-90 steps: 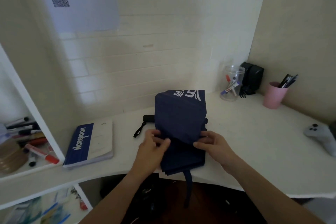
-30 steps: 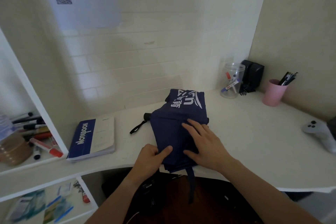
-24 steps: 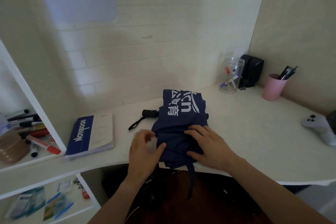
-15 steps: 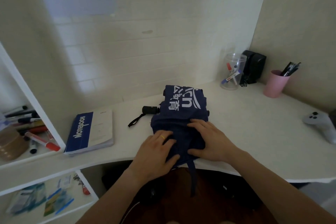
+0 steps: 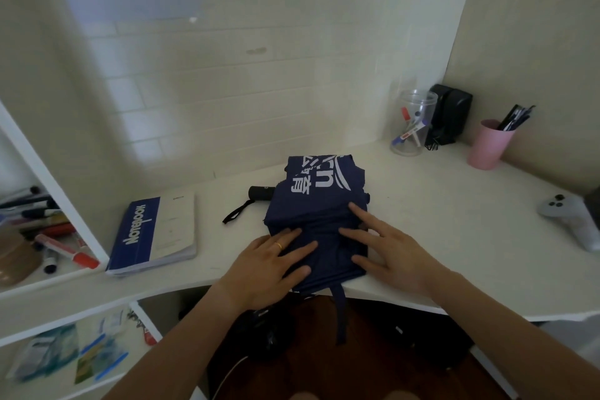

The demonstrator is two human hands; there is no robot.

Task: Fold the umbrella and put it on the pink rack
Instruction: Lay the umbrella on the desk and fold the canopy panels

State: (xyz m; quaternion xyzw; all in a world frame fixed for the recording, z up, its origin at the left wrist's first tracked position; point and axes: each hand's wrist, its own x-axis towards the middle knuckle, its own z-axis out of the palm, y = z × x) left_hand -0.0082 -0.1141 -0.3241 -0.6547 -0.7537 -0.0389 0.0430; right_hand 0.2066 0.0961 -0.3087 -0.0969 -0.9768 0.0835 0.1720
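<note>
A navy blue umbrella (image 5: 319,195) with white lettering lies collapsed on the white desk (image 5: 454,224), its fabric gathered into a flat bundle. Its black handle (image 5: 261,192) and wrist loop stick out to the left. A closing strap (image 5: 341,312) hangs off the desk's front edge. My left hand (image 5: 269,263) presses flat on the near left of the fabric, fingers straight. My right hand (image 5: 386,247) lies flat on the near right, fingers spread. No pink rack is in view.
A blue and white notebook (image 5: 156,234) lies left of the umbrella. White shelves (image 5: 48,237) at left hold markers. At the back right stand a clear cup of markers (image 5: 410,123), a black device (image 5: 449,114) and a pink pen cup (image 5: 488,144). A grey controller (image 5: 571,217) lies far right.
My hands went from pinching the fabric edges to pressing flat. The left hand let go, lifted, then came down on the bundle. The fabric now lies flatter.
</note>
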